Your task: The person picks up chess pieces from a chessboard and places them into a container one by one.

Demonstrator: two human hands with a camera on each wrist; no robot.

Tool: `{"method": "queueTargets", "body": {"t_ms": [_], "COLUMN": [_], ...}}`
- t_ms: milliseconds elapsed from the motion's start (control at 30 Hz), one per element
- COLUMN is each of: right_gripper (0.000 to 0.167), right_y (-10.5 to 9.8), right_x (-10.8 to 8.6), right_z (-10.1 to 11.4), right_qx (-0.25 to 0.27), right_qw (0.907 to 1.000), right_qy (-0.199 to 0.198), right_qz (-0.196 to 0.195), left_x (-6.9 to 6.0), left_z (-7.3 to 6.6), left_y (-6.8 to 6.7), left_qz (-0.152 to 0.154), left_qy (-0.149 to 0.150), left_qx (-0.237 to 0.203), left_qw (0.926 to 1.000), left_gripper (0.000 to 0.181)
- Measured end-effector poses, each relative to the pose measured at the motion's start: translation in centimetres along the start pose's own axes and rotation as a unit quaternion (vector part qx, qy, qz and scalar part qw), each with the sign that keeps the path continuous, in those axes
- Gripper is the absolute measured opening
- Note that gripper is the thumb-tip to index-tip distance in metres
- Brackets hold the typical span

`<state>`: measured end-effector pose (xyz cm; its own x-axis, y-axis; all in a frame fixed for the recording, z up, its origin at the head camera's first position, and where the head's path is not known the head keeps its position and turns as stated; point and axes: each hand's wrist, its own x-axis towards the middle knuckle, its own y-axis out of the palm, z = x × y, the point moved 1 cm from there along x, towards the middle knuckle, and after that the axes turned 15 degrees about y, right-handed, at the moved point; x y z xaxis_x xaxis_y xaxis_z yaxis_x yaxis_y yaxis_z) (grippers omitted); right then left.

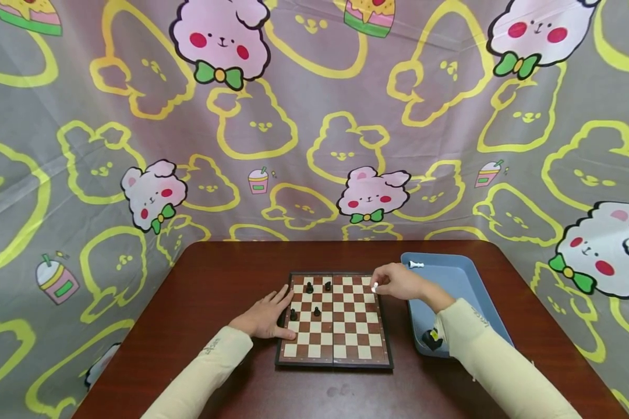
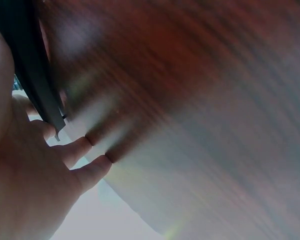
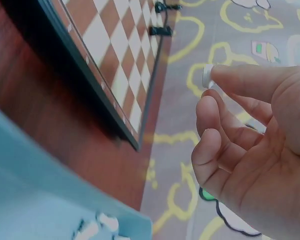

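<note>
A brown and cream chessboard (image 1: 340,343) with a dark frame lies on the table. Along its left edge rests my left hand (image 1: 264,317), fingers spread and straight, the thumb on the near left squares; the left wrist view shows this hand (image 2: 35,175) beside the board's black side (image 2: 30,65). My right hand (image 1: 400,282) is over the board's far right edge, pinching a small white piece (image 1: 374,287). In the right wrist view this hand (image 3: 260,130) holds the white piece (image 3: 207,76) between thumb and finger. Several black pieces, among them one (image 1: 317,311) near the middle, stand on the left half.
A blue tray (image 1: 453,279) stands right of the board, partly under my right forearm. White pieces (image 1: 416,265) lie at its far end and a dark object with a yellow part (image 1: 432,338) at its near left corner. A patterned cloth (image 1: 293,145) hangs behind the table.
</note>
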<state>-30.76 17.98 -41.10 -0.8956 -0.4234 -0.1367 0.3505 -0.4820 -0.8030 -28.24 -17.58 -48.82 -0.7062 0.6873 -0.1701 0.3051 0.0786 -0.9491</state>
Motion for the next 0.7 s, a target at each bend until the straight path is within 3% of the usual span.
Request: {"method": "queueTargets", "body": {"t_ms": [200,700], "right_gripper": [0.006,0.006], "right_y": [-2.0,-4.8], "right_x": [-0.9,-2.9], "right_z": [-1.3,-4.2], "right_qx": [0.009,0.013], "right_qw": [0.9991,0.9974], "right_qy": [0.039,0.062], "right_qz": [-0.011,-0.035], "left_x": [0.0,-0.1], "left_z": [0.0,0.0], "left_y": [0.1,0.0], "left_qz": [0.0,-0.003], "left_qy": [0.002,0.006], "left_qx": [0.006,0.002], "left_qw": [1.0,1.0], "left_gripper": [0.106,0.104]}}
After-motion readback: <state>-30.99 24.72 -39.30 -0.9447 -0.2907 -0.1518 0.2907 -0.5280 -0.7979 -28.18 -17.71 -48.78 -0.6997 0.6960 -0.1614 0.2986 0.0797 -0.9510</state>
